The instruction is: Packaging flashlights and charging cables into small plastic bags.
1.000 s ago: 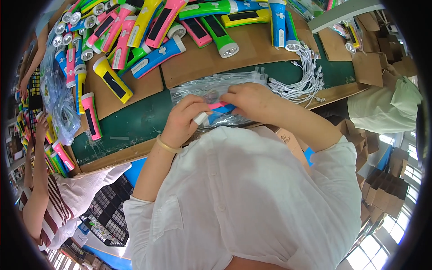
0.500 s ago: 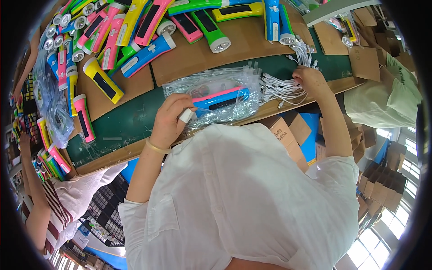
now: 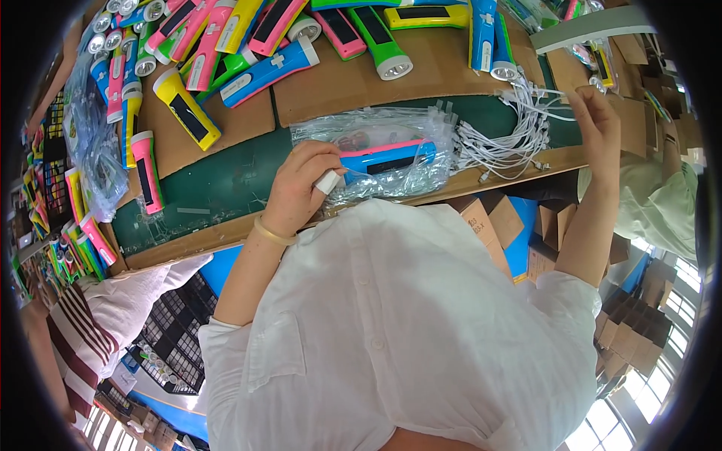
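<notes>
**Right hand (image 3: pixel 599 124) pinches white cable (image 3: pixel 555 92) while left hand (image 3: pixel 307 177) holds clear bag (image 3: pixel 435 177)**

The person's right hand is raised at the upper right of the frame, thumb and fingertips together on the white cable, which stretches toward the tangled cable bundle (image 3: pixel 505 150) right of centre. Whether it grips more than one strand cannot be told.

The left hand, with a beige band (image 3: pixel 274 231) at its wrist, sits near the middle of the frame. Its fingers are bent together, clamped on the left end of the clear bag. Inside lies a blue and pink flashlight (image 3: pixel 387 159), on its side at the centre, its dark panel facing the person. A small white piece shows by the thumb; what it belongs to is unclear.

The bag lies on the green table (image 3: pixel 233 177). Across the top left, many coloured flashlights (image 3: pixel 271 71) are heaped on cardboard (image 3: pixel 444 83). A person in a striped top (image 3: pixel 83 338) appears at the lower left.
</notes>
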`<state>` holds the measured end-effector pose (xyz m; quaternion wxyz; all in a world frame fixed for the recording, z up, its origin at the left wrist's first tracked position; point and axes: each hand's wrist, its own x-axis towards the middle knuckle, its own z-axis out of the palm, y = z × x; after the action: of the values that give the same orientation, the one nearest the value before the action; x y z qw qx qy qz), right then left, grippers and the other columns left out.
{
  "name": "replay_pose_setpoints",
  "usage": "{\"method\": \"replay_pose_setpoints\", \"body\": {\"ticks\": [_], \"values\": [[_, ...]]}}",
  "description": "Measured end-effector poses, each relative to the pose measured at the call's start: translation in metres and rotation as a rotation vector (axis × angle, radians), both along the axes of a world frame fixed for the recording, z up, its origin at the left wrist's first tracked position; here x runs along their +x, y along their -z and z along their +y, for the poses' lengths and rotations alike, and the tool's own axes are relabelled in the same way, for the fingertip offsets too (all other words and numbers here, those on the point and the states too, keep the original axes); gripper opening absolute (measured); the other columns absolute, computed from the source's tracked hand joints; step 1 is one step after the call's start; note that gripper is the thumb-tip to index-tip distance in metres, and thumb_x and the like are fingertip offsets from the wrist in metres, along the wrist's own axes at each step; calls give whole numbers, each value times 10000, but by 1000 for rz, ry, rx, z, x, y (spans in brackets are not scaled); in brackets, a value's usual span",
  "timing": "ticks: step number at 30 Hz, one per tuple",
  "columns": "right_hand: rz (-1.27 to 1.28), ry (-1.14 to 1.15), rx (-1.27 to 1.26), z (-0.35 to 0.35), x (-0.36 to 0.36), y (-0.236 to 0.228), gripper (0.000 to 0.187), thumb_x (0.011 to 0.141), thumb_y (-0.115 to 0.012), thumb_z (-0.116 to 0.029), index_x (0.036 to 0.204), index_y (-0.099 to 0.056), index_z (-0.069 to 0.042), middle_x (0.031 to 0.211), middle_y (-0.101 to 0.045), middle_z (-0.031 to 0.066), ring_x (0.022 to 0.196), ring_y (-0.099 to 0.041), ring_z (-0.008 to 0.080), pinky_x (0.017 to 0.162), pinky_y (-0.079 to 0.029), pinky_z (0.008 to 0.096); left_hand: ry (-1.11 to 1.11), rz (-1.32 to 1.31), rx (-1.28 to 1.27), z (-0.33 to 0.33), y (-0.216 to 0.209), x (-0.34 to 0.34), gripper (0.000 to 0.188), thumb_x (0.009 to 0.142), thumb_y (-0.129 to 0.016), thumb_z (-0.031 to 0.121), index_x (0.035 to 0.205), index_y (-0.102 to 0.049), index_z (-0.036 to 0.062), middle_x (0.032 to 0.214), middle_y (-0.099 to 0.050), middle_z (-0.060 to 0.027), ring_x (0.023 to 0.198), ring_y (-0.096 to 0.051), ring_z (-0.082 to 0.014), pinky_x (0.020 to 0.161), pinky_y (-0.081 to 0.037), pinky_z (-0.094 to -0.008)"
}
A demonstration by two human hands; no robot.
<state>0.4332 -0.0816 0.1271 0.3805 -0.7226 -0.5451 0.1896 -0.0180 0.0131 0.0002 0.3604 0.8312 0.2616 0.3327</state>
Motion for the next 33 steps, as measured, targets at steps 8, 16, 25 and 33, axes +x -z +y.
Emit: {"method": "replay_pose_setpoints", "body": {"ticks": [8,16,25,33], "values": [[-154,-19,127,43,-28,8,145,965,-710,-148,995,-713,-6,829,-697,22,585,-499,70,529,-388,249,-17,-8,50,-2,-1,2,190,785,-746,2,951,-666,50,1038,-666,-101,955,-638,-317,812,-535,-391],[673,-164,149,59,-48,11,177,1060,-577,-270,1047,-616,-98,795,-627,13,591,-460,64,516,-332,199,-14,-4,56,-4,-2,2,183,793,-747,14,952,-665,52,1038,-668,-98,954,-639,-315,812,-536,-392],[998,-515,-220,50,-124,46,170,992,-622,-176,881,-539,-78,665,-449,-32,584,-388,56,522,-289,228,-60,0,-15,-6,-2,1,148,813,-725,2,944,-663,35,1088,-681,-126,1022,-642,-318,868,-522,-379],[759,-598,-545,52,-118,62,243,904,-698,-208,788,-528,-78,684,-453,-47,606,-397,43,549,-288,215,-83,-25,-46,-7,2,-1,145,822,-724,3,946,-659,38,1099,-689,-125,1030,-646,-319,879,-521,-377]]}}
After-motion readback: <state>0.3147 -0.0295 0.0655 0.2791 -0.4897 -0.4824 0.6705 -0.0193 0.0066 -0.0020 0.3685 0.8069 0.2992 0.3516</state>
